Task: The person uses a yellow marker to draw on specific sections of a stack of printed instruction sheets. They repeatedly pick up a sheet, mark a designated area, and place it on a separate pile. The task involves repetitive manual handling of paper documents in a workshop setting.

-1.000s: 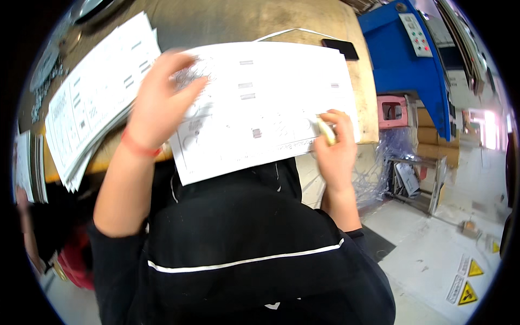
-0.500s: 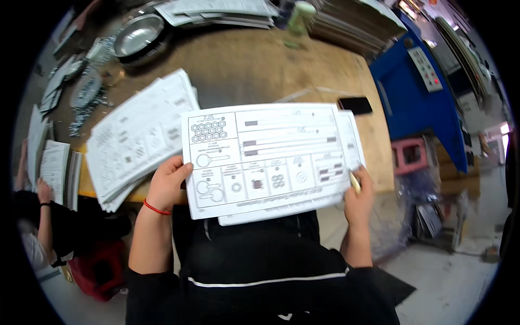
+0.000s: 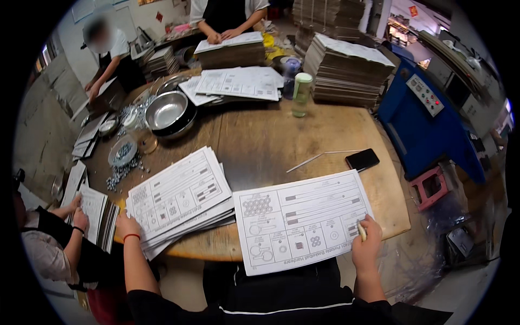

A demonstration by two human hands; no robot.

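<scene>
A white printed card (image 3: 303, 227) with line drawings of hardware tilts over the table's front edge, in front of my body. My right hand (image 3: 366, 246) grips its right edge, with a small pale-yellow slim object (image 3: 362, 233) also between the fingers; its kind is unclear. To the left lies a fanned pile of similar printed cards (image 3: 184, 189). At that pile's left corner, my left hand (image 3: 129, 226), with a red cord at the wrist, has its fingers closed on the edge; fingertips are partly hidden.
A black phone (image 3: 362, 159) and a thin white strip (image 3: 306, 161) lie on the wooden table (image 3: 254, 130). Metal bowls (image 3: 167, 111), a tub of small hardware (image 3: 123, 153), a green-lidded bottle (image 3: 301, 95) and card stacks (image 3: 346, 70) stand beyond. Co-workers handle cards left and far; a blue machine (image 3: 428, 119) stands right.
My left hand has let go of the held card and moved left to the pile. The card has come lower, still in my right hand. The view has tilted up, showing more of the room.
</scene>
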